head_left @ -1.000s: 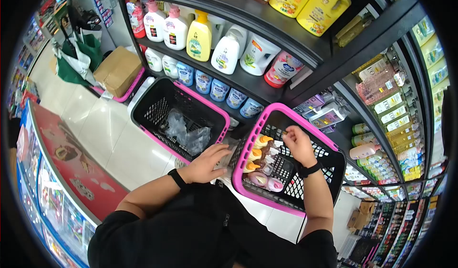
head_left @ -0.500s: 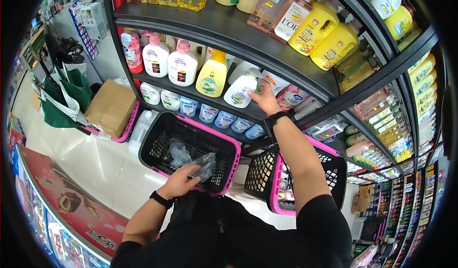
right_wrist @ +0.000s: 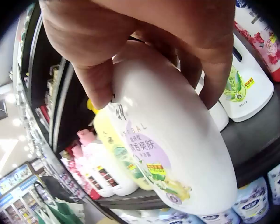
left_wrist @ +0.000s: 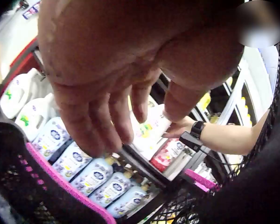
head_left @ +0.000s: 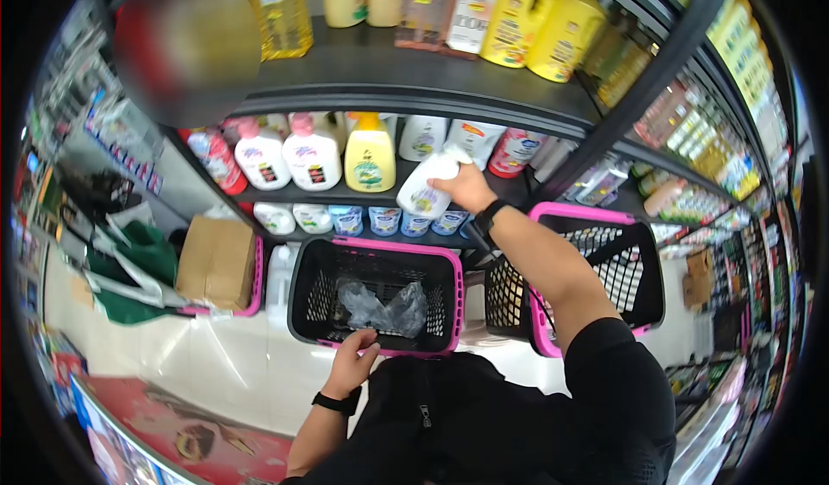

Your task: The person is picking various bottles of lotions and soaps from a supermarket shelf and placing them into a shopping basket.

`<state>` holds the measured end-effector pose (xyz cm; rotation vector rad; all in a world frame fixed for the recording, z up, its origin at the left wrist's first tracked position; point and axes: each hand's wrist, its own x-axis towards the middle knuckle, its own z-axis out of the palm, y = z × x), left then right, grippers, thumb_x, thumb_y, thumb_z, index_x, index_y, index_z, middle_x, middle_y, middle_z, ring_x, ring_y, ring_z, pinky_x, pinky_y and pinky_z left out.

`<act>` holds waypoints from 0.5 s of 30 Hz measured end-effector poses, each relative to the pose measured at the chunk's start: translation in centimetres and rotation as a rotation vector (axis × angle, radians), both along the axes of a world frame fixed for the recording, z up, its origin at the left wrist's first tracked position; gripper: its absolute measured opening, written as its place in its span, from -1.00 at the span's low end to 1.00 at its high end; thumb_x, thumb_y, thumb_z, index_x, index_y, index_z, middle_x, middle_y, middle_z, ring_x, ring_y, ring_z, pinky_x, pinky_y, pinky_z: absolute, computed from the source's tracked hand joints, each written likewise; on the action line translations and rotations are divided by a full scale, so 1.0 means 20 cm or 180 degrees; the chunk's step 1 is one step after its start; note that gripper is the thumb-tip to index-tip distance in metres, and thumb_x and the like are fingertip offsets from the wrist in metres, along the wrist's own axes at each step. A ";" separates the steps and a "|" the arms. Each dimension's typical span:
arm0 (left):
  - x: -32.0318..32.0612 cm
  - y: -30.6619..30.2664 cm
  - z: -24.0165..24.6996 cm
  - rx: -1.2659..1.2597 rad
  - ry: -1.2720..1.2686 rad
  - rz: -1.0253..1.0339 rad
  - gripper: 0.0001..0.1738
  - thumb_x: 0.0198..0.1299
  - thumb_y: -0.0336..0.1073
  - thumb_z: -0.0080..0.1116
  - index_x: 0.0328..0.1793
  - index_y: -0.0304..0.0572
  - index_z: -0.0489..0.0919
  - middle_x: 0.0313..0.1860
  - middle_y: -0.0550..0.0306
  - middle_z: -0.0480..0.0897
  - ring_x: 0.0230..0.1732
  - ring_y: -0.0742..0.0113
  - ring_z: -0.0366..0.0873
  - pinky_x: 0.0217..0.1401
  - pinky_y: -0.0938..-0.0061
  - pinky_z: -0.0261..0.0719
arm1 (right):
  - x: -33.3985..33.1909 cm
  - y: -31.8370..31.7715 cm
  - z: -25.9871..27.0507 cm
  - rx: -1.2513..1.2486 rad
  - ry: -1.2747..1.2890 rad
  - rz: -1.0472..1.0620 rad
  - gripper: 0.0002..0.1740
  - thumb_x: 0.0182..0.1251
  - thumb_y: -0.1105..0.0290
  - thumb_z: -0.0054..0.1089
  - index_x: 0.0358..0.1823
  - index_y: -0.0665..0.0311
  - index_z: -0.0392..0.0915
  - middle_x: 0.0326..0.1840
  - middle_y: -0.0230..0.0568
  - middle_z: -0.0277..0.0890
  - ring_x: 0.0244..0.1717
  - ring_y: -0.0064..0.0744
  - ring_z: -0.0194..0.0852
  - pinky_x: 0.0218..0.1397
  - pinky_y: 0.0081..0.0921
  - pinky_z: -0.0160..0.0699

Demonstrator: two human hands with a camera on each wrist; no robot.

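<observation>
A white pump bottle (right_wrist: 177,140) with a purple round label, printed as herbal, tilts in front of the middle shelf. My right hand (head_left: 467,189) grips it near its top, thumb on one side and fingers on the other. Behind it on the shelf stand another white bottle (head_left: 422,138) and a yellow pump bottle (head_left: 370,157). My left hand (head_left: 353,361) holds nothing, its fingers loosely bent at the near rim of a black basket (head_left: 460,299) with pink edging. Crumpled clear plastic (head_left: 381,309) lies in that basket.
A second black-and-pink basket (head_left: 577,212) stands at the right, partly behind my right arm. Blue bottles (head_left: 384,220) line the low shelf. A cardboard box (head_left: 216,262) and a green bag (head_left: 138,260) are on the left. The upper shelf (head_left: 345,66) juts out above.
My right hand went from the right basket up to the shelf, took hold of the white bottle and drew it forward. The left hand moved over the left basket, then back to its near rim.
</observation>
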<state>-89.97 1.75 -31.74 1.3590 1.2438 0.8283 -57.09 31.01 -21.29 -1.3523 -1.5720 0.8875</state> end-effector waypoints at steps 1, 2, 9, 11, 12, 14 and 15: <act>0.03 0.06 0.06 0.0067 0.0161 0.0055 -0.56 0.29 -0.36 0.32 0.25 -0.38 0.56 0.11 -0.14 0.69 0.15 0.08 0.67 0.22 0.31 0.61 | 0.01 -0.09 -0.01 -0.0153 0.0208 0.0133 -0.26 0.00 0.40 0.65 0.24 0.39 0.49 0.04 -0.11 0.67 0.08 -0.30 0.67 0.18 -0.33 0.65; 0.06 0.12 0.07 0.0283 0.0169 0.0156 -0.50 0.25 -0.37 0.35 0.29 -0.38 0.52 0.16 -0.15 0.65 0.19 0.05 0.64 0.27 0.28 0.58 | 0.00 -0.23 0.03 -0.0182 0.0497 0.0195 -0.26 0.01 0.40 0.64 0.25 0.37 0.49 0.05 -0.12 0.66 0.09 -0.33 0.66 0.18 -0.33 0.64; 0.45 0.37 0.52 0.1001 0.0048 -0.1378 -0.10 0.01 -0.42 0.49 0.50 -0.34 0.29 0.33 -0.17 0.49 0.36 0.00 0.48 0.44 0.19 0.41 | 0.03 -1.14 0.37 -0.0211 0.0508 0.0384 -0.19 0.03 0.42 0.63 0.36 0.31 0.44 0.17 -0.20 0.61 0.20 -0.42 0.57 0.33 -0.33 0.55; 0.58 0.32 0.53 -0.0101 -0.0729 -0.1834 -0.02 0.00 -0.43 0.50 0.55 -0.32 0.22 0.34 -0.11 0.49 0.39 0.13 0.46 0.46 0.22 0.40 | 0.09 -1.31 0.39 -0.0438 0.0509 0.0367 -0.10 0.01 0.36 0.66 0.43 0.31 0.41 0.25 -0.19 0.57 0.29 -0.40 0.52 0.36 -0.34 0.52; 0.65 0.28 0.51 -0.0237 -0.1001 -0.1922 -0.04 0.02 -0.43 0.50 0.55 -0.32 0.23 0.34 -0.10 0.49 0.38 0.12 0.47 0.45 0.21 0.41 | 0.13 -1.38 0.42 -0.0540 0.0376 0.0333 -0.08 0.02 0.34 0.66 0.44 0.30 0.38 0.27 -0.18 0.55 0.29 -0.39 0.52 0.38 -0.34 0.49; 0.76 0.23 0.49 -0.0289 -0.1186 -0.2133 -0.06 0.04 -0.43 0.49 0.54 -0.31 0.23 0.34 -0.09 0.50 0.37 0.12 0.48 0.45 0.19 0.42 | 0.23 -1.49 0.42 -0.0626 0.0355 0.0294 -0.01 0.04 0.30 0.66 0.50 0.30 0.29 0.30 -0.17 0.52 0.31 -0.37 0.50 0.41 -0.34 0.46; 0.82 0.22 0.50 -0.0186 -0.1103 -0.2258 -0.06 0.04 -0.43 0.49 0.54 -0.31 0.23 0.34 -0.08 0.51 0.37 0.12 0.49 0.45 0.19 0.43 | 0.30 -1.53 0.40 -0.0596 0.0464 0.0294 0.04 0.05 0.28 0.66 0.53 0.30 0.23 0.31 -0.16 0.50 0.32 -0.35 0.48 0.42 -0.33 0.45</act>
